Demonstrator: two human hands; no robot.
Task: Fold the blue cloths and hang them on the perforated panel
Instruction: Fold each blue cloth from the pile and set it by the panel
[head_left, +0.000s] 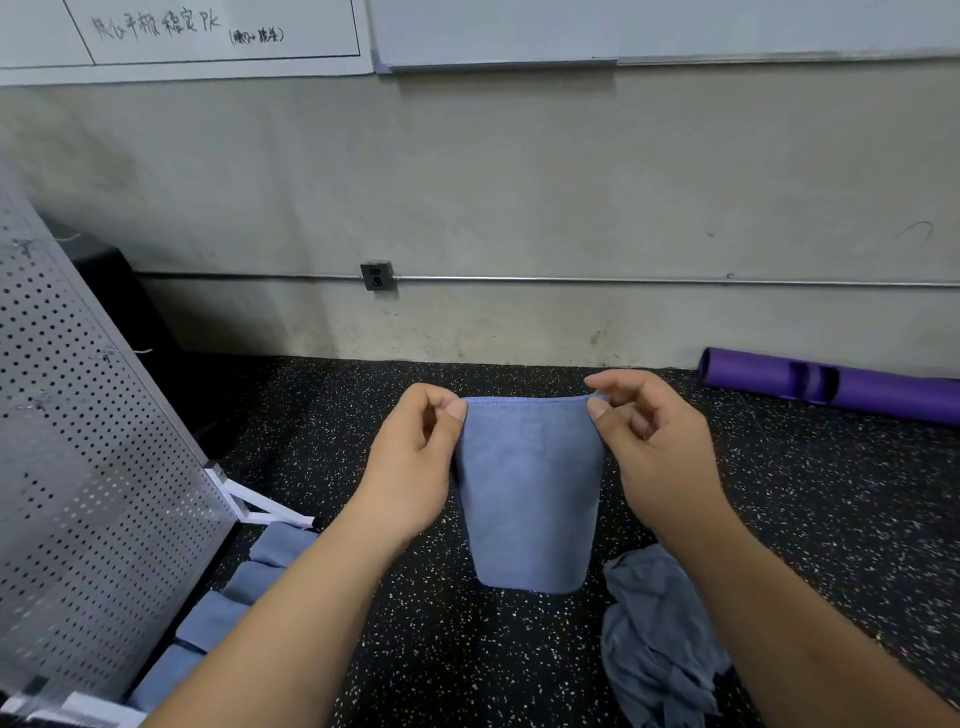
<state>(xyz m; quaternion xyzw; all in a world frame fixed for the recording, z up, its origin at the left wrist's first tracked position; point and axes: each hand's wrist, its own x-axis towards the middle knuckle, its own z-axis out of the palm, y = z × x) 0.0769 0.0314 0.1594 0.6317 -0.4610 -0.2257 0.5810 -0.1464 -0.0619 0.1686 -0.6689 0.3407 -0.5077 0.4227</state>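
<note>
Blue cloth (527, 493) hangs in front of us above the speckled floor (467, 665), already folded into a tall, narrow shape. Our left grip (415, 457) pinches its top corner at 9 o'clock between thumb and forefinger. Our right grip (654, 447) pinches the opposite top corner at 3 o'clock the same way, and both grips are closed on the fabric. The top hem runs level from 9 to 3, and the long axis drops straight toward 6 with the bottom edge free.

The perforated panel (78, 467) leans at 9 o'clock from the cloth, well apart from it, so our left grip is the nearer one. We judge that the coming move swings the cloth toward 9, hem leading, with the left corner arriving first. We cannot make out clear hooks on the panel.

Folded cloths (218, 618) lie in a row along the panel's foot at 7 o'clock. A crumpled pile (660, 639) waits at 5 o'clock, beside our right forearm.
</note>
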